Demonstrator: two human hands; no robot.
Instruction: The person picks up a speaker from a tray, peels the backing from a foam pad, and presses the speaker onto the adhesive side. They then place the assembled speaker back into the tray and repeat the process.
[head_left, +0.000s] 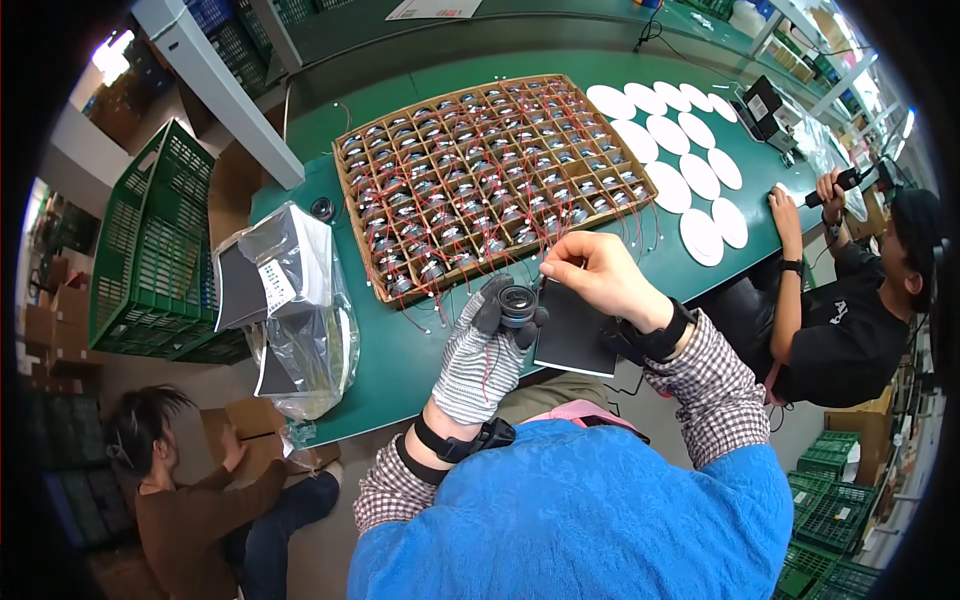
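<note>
My left hand, in a grey striped glove with dark fingertips, grips a small round black speaker with its cone side up. A thin red wire hangs down from it over the glove. Close to its right, my bare right hand has thumb and forefinger pinched together; whatever lies between them is too small to make out. Under that hand lies a black sheet at the table's near edge. Just beyond both hands, a divided cardboard tray holds many speakers with red wires and white plugs.
White discs lie right of the tray, near a black device. A clear bag of black sheets and a loose speaker are at left. Green crates stand beyond. One person sits right; another crouches lower left.
</note>
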